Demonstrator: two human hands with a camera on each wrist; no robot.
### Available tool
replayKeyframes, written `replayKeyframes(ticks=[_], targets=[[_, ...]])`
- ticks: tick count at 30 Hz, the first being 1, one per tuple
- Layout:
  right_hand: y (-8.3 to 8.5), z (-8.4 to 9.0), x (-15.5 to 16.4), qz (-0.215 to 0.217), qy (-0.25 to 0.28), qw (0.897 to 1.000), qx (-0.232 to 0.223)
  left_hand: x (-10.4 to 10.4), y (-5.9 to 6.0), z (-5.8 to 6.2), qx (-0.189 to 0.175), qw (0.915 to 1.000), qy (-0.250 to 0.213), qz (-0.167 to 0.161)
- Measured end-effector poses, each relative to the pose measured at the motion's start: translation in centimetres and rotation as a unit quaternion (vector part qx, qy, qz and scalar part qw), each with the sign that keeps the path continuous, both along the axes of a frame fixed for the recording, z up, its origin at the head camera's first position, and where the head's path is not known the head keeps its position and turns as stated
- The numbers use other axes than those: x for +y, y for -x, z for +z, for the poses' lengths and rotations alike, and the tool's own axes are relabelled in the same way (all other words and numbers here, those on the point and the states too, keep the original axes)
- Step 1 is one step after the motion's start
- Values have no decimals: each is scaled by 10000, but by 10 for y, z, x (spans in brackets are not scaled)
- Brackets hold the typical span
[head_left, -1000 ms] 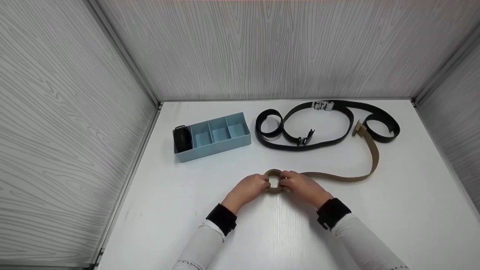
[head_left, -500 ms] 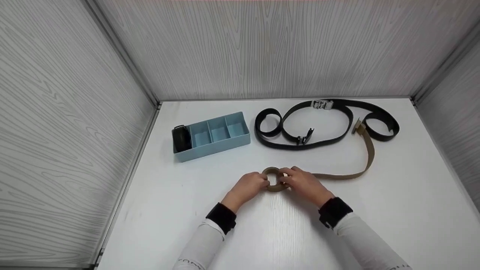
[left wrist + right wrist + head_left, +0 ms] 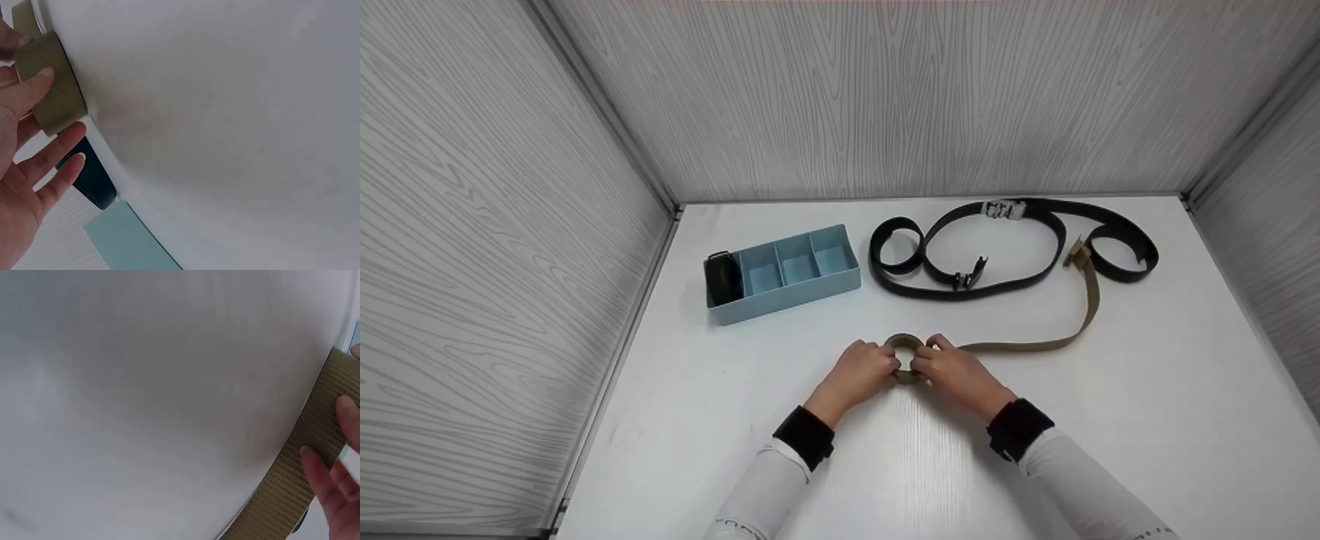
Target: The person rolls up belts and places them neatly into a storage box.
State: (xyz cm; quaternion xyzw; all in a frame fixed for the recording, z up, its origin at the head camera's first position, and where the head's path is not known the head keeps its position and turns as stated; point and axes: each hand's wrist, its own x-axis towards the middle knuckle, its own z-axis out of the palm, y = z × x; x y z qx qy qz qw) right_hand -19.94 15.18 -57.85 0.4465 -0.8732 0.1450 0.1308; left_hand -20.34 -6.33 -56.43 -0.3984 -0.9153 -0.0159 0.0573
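Using blue four-compartment tray [image 3: 791, 297] as landmark: tan webbing belt [image 3: 1027, 347] lies to its right and nearer the person, one end wound into a coil, the strap running off right to its buckle [image 3: 1078, 253]. Left hand [image 3: 864, 369] pinches the coil's tray-side edge, two fingers spread loose, while right hand [image 3: 958, 377] has fingertips clamped on the coil's opposite side. Black belts [image 3: 952, 295] with metal buckles lie right of the tray, black roll [image 3: 724, 277] in its leftmost compartment.
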Motion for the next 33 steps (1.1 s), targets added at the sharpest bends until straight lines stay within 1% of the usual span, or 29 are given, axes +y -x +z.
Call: replayKeyframes(ticks=[3, 5, 8, 10, 13, 15, 17, 19, 21, 23, 26, 29, 31, 33], targets=[[-5, 5, -6, -231, -162, 9992, -266, 2, -2, 3, -44, 9999, 102, -25], [-6, 8, -7, -330, -200, 9979, -526, 2, -1, 5, -96, 9998, 127, -137], [-4, 13, -5, -406, -205, 9956, -818, -1, 3, 7, -356, 9987, -4, -352], [-1, 15, -2, -359, -179, 9949, -921, -3, 6, 6, -449, 9979, -91, -464], [2, 15, 0, -209, -145, 9950, -964, -5, 9, 4, -433, 9980, -148, -437], [3, 14, 0, -127, -112, 9951, -973, -5, 9, 3, -312, 9988, -139, -360], [1, 12, -2, -119, -125, 9954, -946, -3, 6, 1, -198, 9993, -111, -281], [-2, 11, -4, -200, -106, 9957, -900, -1, 2, 0, -105, 9996, -143, -228], [-5, 11, -6, -268, -78, 9959, -862, 1, -1, -2, -4, 9995, -190, -254], [-7, 11, -5, -298, -48, 9955, -896, 1, -2, -2, 39, 9991, -254, -351], [-5, 12, -1, -248, 0, 9950, -969, -2, -1, -2, -38, 9973, -369, -631], [-2, 12, 3, -163, -43, 9950, -982, -5, 2, -2, -284, 9950, -499, -819], [-1, 12, 3, -125, -80, 9954, -952, -4, 3, -2, -422, 9943, -575, -788], [-1, 12, 3, -99, -135, 9959, -884, -3, 2, -2, -420, 9957, -536, -636]])
